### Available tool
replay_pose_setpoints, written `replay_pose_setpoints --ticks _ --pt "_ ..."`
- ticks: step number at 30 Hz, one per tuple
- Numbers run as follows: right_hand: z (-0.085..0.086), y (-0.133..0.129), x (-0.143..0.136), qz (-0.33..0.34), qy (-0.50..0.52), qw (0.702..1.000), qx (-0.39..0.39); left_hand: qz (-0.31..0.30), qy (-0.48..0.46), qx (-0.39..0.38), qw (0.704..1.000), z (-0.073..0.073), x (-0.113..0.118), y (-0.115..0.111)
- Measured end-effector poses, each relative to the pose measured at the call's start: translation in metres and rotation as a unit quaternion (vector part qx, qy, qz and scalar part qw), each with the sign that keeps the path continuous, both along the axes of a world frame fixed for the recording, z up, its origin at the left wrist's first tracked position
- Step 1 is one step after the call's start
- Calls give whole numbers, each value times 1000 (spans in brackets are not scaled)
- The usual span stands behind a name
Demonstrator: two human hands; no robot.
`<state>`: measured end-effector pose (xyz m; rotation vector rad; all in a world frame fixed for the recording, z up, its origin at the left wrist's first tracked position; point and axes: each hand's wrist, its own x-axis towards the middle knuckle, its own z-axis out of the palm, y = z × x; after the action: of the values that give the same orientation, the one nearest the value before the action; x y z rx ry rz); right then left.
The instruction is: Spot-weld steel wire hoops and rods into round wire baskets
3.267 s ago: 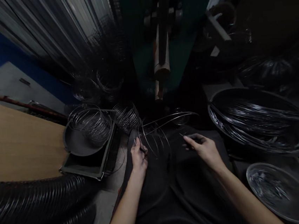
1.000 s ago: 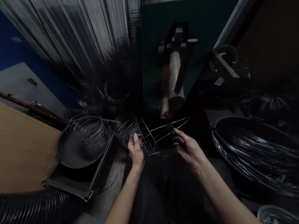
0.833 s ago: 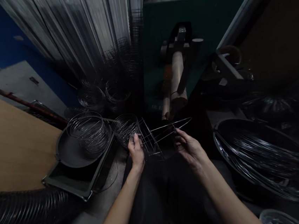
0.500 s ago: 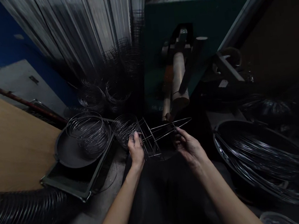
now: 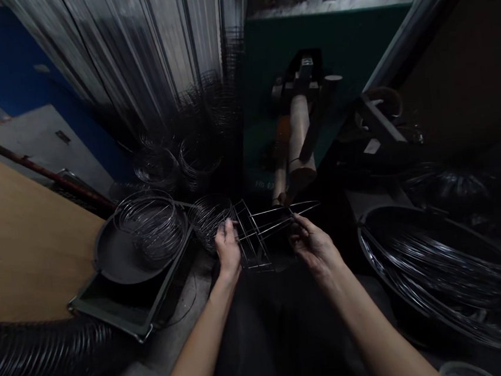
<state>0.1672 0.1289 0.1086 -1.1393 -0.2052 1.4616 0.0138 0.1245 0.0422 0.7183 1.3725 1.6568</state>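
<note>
A thin wire frame (image 5: 247, 235) with crossing bars and a long wire loop is held level between my hands. My left hand (image 5: 228, 246) is closed on its left side, thumb on top. On the other side my right hand (image 5: 311, 238) pinches the wire loop (image 5: 276, 226) near its right end, which points past the fingers. Just beyond the loop are the lower ends of the spot welder's thick electrode arms (image 5: 299, 142); whether the wire touches them I cannot tell. A bundle of wire rings (image 5: 211, 215) lies behind my left hand.
At left a black basin (image 5: 119, 257) with wire rings (image 5: 151, 221) rests on a green-edged stand (image 5: 143, 322). More rings (image 5: 198, 154) stand by the corrugated wall. To the right is a large tub (image 5: 365, 233) of shiny wire hoops (image 5: 448, 263). The green machine body (image 5: 258, 81) rises ahead.
The view has tilted up slightly, so a red light on the machine panel now shows. The wire frame has tilted a little; both hands keep their hold and have hardly moved.
</note>
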Motion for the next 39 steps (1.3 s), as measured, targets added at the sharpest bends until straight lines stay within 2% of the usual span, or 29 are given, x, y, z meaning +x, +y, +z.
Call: replay_pose_setpoints --ticks 5,10,20,25,28,30,31,34,37,39 --pt "2 4 -3 -3 -1 1000 -13 -2 -13 4 1000 7 -3 1" --pt "5 -3 -2 -24 27 999 -30 -13 -66 7 998 17 -3 -2" --pt "-14 -24 24 18 -28 999 23 9 -89 29 996 14 -7 13" --pt "-6 -32 18 -14 -16 1000 -3 15 -84 26 996 13 -6 15" --pt "6 -46 11 0 -68 997 32 14 -85 29 996 13 -5 16" --pt "18 -59 5 73 -177 978 85 11 -79 34 996 12 -5 14" --pt "24 -66 2 117 -241 956 116 8 -70 36 997 12 -6 10" --pt "41 -78 -6 214 -402 864 216 20 -35 36 999 4 -5 -14" --pt "47 -68 -7 209 -514 789 263 5 23 28 999 -10 4 -52" --pt "41 -52 0 193 -568 769 222 -54 73 43 995 -21 11 -76"
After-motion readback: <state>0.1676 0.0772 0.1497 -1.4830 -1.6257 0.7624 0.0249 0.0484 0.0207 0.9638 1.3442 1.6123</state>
